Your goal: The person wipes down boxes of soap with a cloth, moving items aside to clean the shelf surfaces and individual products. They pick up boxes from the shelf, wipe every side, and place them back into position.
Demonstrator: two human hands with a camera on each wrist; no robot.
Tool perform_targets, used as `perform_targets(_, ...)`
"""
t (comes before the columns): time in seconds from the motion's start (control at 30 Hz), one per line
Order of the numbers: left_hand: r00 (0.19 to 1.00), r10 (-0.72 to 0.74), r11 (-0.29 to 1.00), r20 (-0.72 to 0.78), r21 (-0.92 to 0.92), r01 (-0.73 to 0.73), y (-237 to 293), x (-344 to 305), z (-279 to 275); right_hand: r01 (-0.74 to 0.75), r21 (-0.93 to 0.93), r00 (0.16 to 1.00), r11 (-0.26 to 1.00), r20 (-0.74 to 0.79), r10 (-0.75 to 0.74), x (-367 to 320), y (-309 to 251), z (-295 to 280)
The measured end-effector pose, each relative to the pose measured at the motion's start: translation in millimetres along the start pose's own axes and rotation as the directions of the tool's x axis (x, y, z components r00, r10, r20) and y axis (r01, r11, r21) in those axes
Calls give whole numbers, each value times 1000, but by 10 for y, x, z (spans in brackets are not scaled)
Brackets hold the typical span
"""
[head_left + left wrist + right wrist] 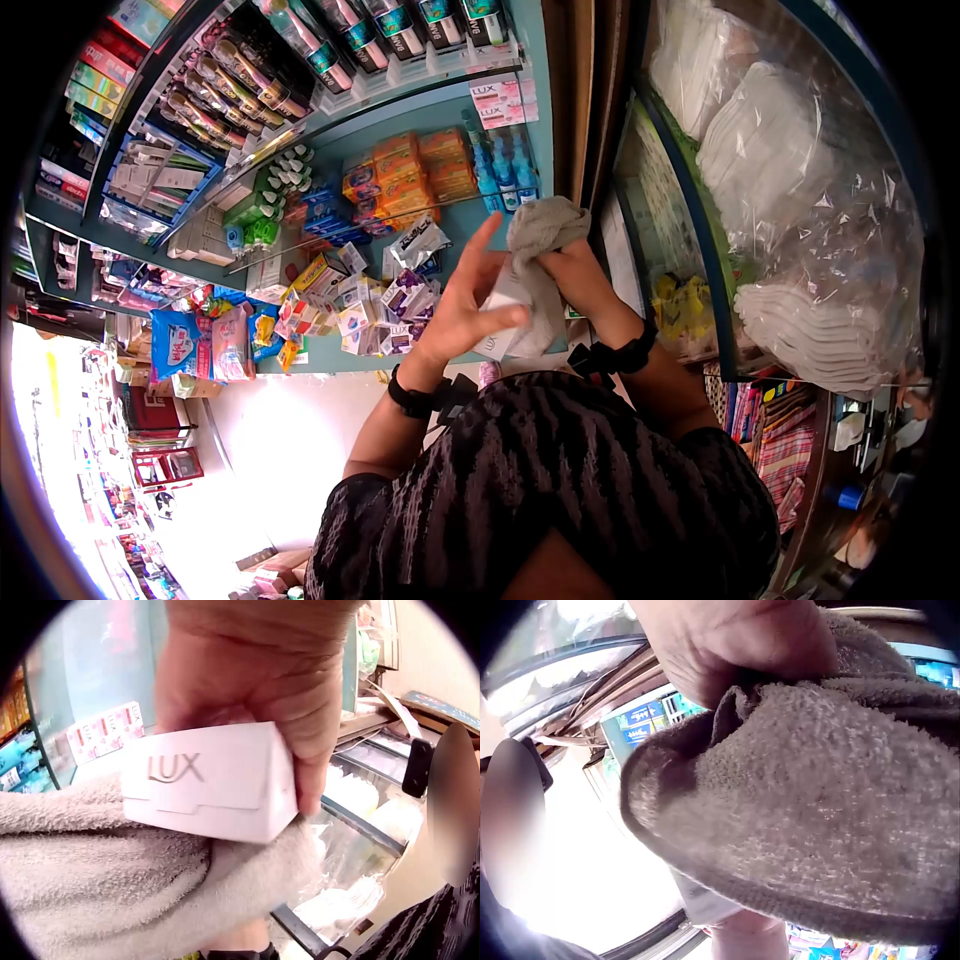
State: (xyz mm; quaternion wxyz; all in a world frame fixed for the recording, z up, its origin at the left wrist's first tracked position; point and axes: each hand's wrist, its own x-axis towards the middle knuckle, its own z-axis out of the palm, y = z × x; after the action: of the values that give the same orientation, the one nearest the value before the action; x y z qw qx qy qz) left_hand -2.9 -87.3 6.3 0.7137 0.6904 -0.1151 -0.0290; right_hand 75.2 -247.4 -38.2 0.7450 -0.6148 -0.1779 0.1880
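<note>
My left hand [462, 305] holds a white LUX soap box [202, 780] between thumb and fingers, its lettered side facing the left wrist camera. The right hand [588, 285] grips a grey terry cloth [802, 795], bunched at the top and hanging down in a loose fold. In the left wrist view the cloth lies right against the underside of the box. Both hands are close together in front of the chest, over the edge of the glass shelf. In the right wrist view the cloth covers most of the box.
Several purple-and-white soap packs [400, 305] lie loose on the shelf to the left. Behind them stand stacked orange boxes [400, 175] and blue bottles [505, 170]. A glass case [690, 200] with plastic-wrapped white goods [790, 150] stands close on the right.
</note>
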Motion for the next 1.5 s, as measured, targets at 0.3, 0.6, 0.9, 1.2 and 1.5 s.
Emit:
perform_targets(0.3,909,-101,871,-403,-477,-114,-130,178,-69,81,198,976,977,183,-118,-167,304,143)
perform_targets(0.6,932,-330,689,-149,-713,130,-233,148,126,531,-672,750,517,89,-655,-81,336,184)
perform_targets(0.9,909,-406,750,-97,-603,270,-458,19,-8,350,-119,911,929,-187,-367,-54,128,100)
perform_targets(1.2,972,-234,916,-15,-340,215,-366,-125,-48,172,161,939,972,-324,-112,-38,126,6)
perform_targets(1.5,967,-252,949,-47,-207,237,-518,-177,-139,189,317,913,929,-405,-47,40,676,-120)
